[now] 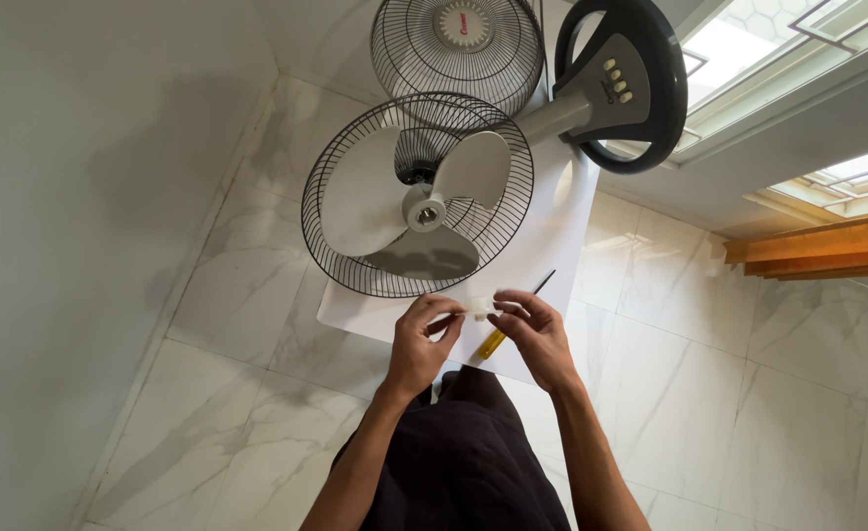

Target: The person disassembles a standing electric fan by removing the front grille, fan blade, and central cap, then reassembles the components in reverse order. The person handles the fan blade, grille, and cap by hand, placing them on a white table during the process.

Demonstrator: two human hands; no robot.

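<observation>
I see glossy, veined marble tiles on the floor (729,324). The fan cage (355,265) looks like thin dark metal wire; its blades (360,202) are smooth, matt pale plastic. The round base (650,108) is shiny dark plastic. A matt white paper sheet (542,246) lies underneath. The screwdriver (498,336) has a glossy yellow plastic handle.

Single view — a head-worn camera is looking steeply down from the person's own eye level, taking in both forearms at the lower edge and the marble floor (257,324) beyond. It is sitting close to the hands and facing forward toward a wall and window frame (798,88) — no second view is sharing the scene.
</observation>
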